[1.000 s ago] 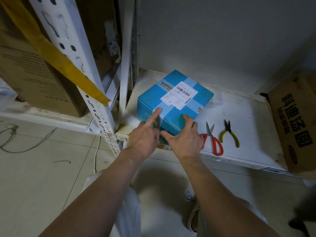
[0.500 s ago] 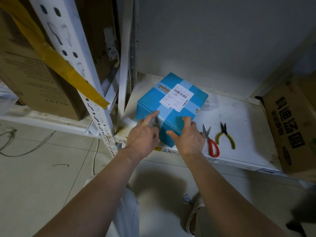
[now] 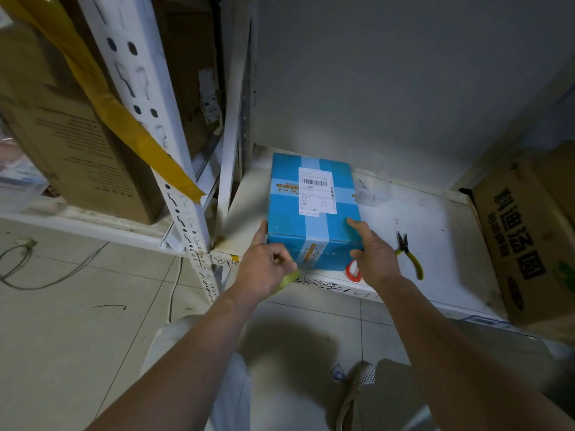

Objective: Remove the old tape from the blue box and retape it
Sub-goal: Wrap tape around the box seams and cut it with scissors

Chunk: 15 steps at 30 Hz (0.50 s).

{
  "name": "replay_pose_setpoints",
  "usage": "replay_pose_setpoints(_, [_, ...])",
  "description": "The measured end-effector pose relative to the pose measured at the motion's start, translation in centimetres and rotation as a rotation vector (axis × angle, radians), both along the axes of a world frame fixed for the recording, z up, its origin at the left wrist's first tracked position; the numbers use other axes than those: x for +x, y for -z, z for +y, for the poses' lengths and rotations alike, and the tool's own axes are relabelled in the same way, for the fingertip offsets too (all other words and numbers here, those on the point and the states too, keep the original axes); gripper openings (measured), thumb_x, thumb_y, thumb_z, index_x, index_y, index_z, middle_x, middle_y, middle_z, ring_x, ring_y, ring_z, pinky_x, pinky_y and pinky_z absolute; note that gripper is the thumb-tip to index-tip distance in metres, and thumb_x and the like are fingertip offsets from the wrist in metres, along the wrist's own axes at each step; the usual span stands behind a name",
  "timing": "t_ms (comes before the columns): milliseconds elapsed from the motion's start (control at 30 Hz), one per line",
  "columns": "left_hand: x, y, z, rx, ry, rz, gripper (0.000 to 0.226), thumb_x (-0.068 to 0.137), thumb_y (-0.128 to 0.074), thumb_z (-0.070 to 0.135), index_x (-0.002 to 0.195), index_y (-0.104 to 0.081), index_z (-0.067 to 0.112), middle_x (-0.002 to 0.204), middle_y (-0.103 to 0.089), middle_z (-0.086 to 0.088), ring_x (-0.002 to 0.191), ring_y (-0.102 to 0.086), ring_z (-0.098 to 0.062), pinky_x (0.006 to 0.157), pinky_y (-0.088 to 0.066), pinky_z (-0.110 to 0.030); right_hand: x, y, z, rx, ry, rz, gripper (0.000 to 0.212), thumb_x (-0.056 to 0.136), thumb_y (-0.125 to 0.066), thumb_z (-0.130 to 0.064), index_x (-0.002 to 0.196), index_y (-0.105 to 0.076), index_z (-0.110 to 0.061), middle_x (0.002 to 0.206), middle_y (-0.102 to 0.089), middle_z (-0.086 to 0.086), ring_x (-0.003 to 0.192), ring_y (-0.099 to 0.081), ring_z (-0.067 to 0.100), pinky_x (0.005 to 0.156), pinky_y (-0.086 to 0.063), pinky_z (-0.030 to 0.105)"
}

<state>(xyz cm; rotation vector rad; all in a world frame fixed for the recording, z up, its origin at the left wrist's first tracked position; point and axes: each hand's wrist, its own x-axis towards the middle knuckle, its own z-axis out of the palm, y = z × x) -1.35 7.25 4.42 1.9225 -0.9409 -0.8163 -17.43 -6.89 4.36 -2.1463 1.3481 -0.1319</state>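
— What's in front of you, biggest first?

— Your white metal shelf (image 3: pixel 435 231) runs along the grey wall, with a brown carton (image 3: pixel 525 244) printed in black characters at its right end. The blue box (image 3: pixel 289 222) sits near the shelf's front edge, squared to you, crossed by pale tape and bearing a white shipping label (image 3: pixel 315 191) on top.

— And your hands?

— Your left hand (image 3: pixel 264 272) is at the box's front left corner, index finger straight along the left side, the other fingers curled; whether they pinch anything, I cannot tell. Your right hand (image 3: pixel 375 256) is spread and relaxed against the front right corner, index finger lying on the top edge.

— Tools?

— Yellow-handled pliers (image 3: pixel 410 256) lie just right of your right hand. A red scissor handle (image 3: pixel 353 272) shows under that hand, beside the box.
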Motion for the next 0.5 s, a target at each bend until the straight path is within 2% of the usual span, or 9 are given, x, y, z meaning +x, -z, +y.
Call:
replay_pose_setpoints(100, [-0.6, 0.0, 0.1, 0.000, -0.045, 0.019, 0.010, 0.074, -0.075, 0.005, 0.071, -0.066, 0.008, 0.155, -0.018, 0.015, 0.138, -0.032, -0.016, 0.101, -0.038, -0.020, 0.4, -0.1, -0.2, -0.006, 0.018, -0.013, 0.066, 0.093, -0.049, 0.001, 0.141, -0.027, -0.038, 0.137, -0.039, 0.006, 0.119, -0.048, 0.020, 0.093, -0.052, 0.037])
replay_pose_setpoints(167, [-1.2, 0.0, 0.4, 0.017, -0.049, 0.014, 0.012, 0.074, -0.076, 0.006, 0.069, -0.066, 0.011, 0.155, -0.016, 0.015, 0.139, -0.031, -0.015, 0.098, -0.032, -0.014, 1.0, -0.3, -0.5, -0.154, 0.056, 0.068, 0.062, 0.093, -0.051, -0.005, 0.141, -0.030, -0.037, 0.127, -0.039, 0.006, 0.115, -0.047, 0.020, 0.090, -0.053, 0.036])
replay_pose_setpoints(233, [-2.2, 0.1, 0.8, 0.010, -0.033, 0.008, 0.020, 0.073, -0.077, 0.007, 0.063, -0.063, 0.017, 0.156, -0.013, 0.015, 0.139, -0.030, -0.015, 0.099, -0.029, -0.012, 1.7, -0.5, -1.0, -0.212, 0.141, 0.075, 0.051, 0.094, -0.051, -0.013, 0.137, -0.036, -0.036, 0.111, -0.041, 0.005, 0.105, -0.048, 0.021, 0.077, -0.051, 0.031])
replay_pose_setpoints(333, [-3.5, 0.1, 1.2, 0.012, -0.041, 0.008, 0.028, 0.073, -0.077, 0.010, 0.058, -0.058, 0.023, 0.157, -0.007, 0.015, 0.141, -0.025, -0.013, 0.098, -0.023, -0.008, 2.5, -0.6, -1.6, -0.058, 0.287, -0.076, 0.022, 0.096, -0.051, -0.024, 0.113, -0.038, -0.023, 0.094, -0.048, 0.001, 0.086, -0.056, 0.016, 0.053, -0.045, 0.022])
replay_pose_setpoints(400, [-3.9, 0.1, 1.3, 0.016, -0.034, 0.014, 0.031, 0.073, -0.078, 0.012, 0.056, -0.056, 0.026, 0.158, -0.005, 0.014, 0.141, -0.026, -0.013, 0.099, -0.023, -0.010, 2.1, -0.4, -2.1, -0.020, 0.302, -0.097, 0.022, 0.095, -0.052, -0.019, 0.109, -0.035, -0.021, 0.105, -0.052, 0.005, 0.086, -0.057, 0.015, 0.054, -0.049, 0.023])
replay_pose_setpoints(433, [-4.1, 0.0, 1.3, 0.021, -0.024, 0.022, 0.031, 0.073, -0.078, 0.013, 0.056, -0.057, 0.027, 0.158, -0.005, 0.015, 0.140, -0.026, -0.013, 0.099, -0.025, -0.012, 1.9, -0.4, -2.2, -0.015, 0.282, -0.078, 0.023, 0.096, -0.050, -0.014, 0.114, -0.036, -0.020, 0.113, -0.051, 0.007, 0.087, -0.057, 0.014, 0.055, -0.049, 0.020])
replay_pose_setpoints(500, [-4.5, -0.4, 1.4, 0.036, 0.013, 0.020, 0.031, 0.073, -0.078, 0.015, 0.056, -0.057, 0.030, 0.158, -0.006, 0.014, 0.139, -0.029, -0.015, 0.101, -0.029, -0.015, 1.3, -0.6, -2.5, -0.009, 0.201, -0.035, 0.042, 0.096, -0.044, -0.005, 0.135, -0.035, -0.019, 0.131, -0.043, 0.007, 0.089, -0.052, 0.012, 0.051, -0.042, 0.013])
